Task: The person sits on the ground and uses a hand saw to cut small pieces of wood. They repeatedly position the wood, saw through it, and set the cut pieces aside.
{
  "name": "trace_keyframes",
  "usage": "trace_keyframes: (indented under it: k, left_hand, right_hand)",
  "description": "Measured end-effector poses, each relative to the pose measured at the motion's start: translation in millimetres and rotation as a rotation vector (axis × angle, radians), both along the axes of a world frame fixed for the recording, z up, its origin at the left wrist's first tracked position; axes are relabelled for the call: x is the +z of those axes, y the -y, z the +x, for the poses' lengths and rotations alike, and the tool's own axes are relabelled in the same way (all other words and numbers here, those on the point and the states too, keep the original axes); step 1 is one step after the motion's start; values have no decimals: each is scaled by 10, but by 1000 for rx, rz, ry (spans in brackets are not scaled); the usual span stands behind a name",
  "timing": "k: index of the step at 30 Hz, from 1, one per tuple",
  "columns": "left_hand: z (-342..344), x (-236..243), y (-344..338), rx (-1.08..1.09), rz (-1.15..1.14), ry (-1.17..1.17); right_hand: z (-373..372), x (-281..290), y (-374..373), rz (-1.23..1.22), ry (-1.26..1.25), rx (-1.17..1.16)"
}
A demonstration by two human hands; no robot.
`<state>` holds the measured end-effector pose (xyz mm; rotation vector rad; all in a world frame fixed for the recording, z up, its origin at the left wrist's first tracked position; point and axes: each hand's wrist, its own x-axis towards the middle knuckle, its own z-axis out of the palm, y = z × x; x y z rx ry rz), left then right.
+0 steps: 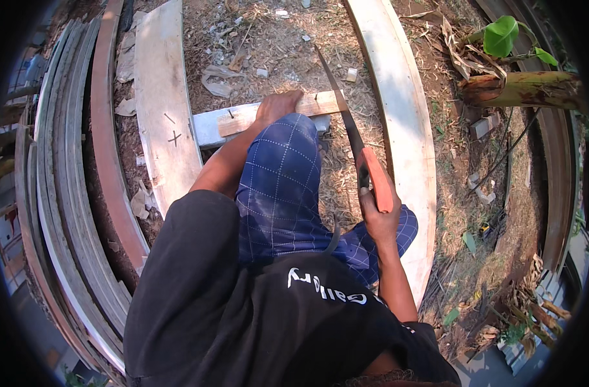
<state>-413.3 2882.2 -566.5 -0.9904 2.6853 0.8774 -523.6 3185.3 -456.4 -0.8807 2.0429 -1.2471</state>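
My right hand (379,218) is closed around the orange handle of a handsaw (350,122). The dark blade points away from me, its edge at the right end of a short wooden piece (244,119). Two dark nails stick up from that wood. My left hand (279,107) grips the piece near its middle, partly hidden by my raised knee in blue checked cloth. Under the wood lies a pale grey-white block (206,131), which shows at the left and right of it.
Long planks flank me: a pale marked board (160,84) on the left, another pale board (397,84) on the right. Stacked grey planks (68,161) and a reddish board (107,116) lie further left. Right are a cut plant stem (533,90) and dry leaves. Chips litter the ground.
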Motion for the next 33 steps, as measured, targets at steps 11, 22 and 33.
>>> trace_keyframes:
  k: [11,22,33]
  left_hand:
    - [-50,91,-61,50,40,-17]
    - [-101,-50,-44,3,-61,-131]
    - [66,-100,-39,-3,-79,-157]
  right_hand:
    - [519,531,-1417,177,164,-78]
    - [-316,-293,710,-60,103,-18]
    - [248,104,-663,-44,112,-39]
